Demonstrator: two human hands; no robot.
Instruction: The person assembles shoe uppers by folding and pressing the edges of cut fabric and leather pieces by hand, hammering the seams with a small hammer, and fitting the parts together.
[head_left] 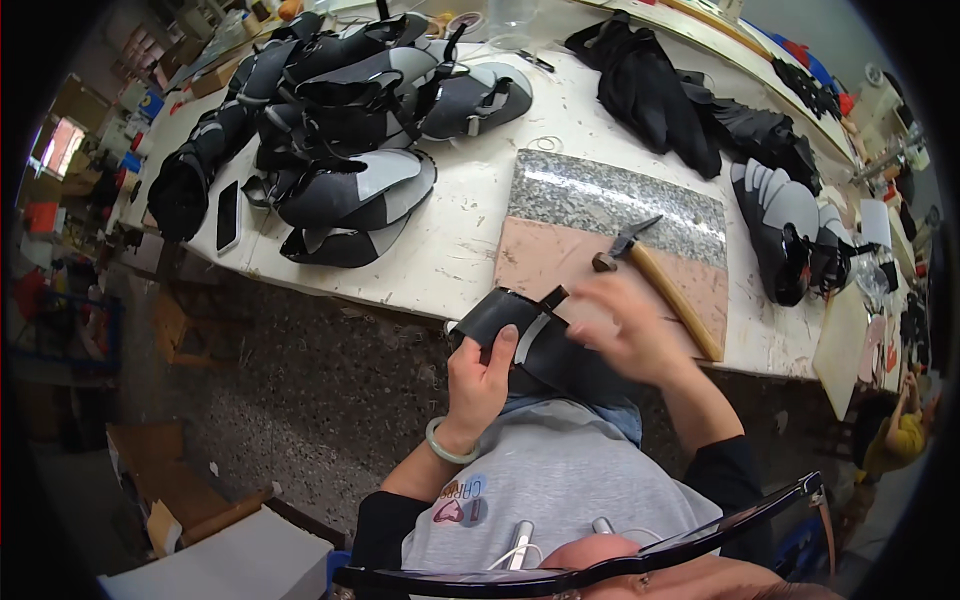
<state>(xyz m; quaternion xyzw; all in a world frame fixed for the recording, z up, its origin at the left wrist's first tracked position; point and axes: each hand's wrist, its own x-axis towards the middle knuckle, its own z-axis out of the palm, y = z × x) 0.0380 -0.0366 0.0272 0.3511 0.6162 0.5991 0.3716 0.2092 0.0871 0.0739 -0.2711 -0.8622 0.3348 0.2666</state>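
At the table's front edge my left hand [482, 378] grips a black shoe upper [560, 350] with a light grey stripe, thumb pressed on top. A short black strap [554, 297] sticks up from the upper's far edge. My right hand [630, 325] is at the upper's right side, close to that strap. Its fingers are smeared by motion, so I cannot see whether they hold anything. Just beyond it, a hammer [676, 298] with a wooden handle lies on a pinkish board [540, 250], beside a small dark lump [603, 262].
A speckled stone slab [620, 190] adjoins the board's far side. Black and grey shoe uppers [345, 185] are heaped at left, beside a phone [229, 217]. Black fabric pieces [650, 90] and more uppers [775, 225] lie at right. A cardboard box [160, 470] stands lower left.
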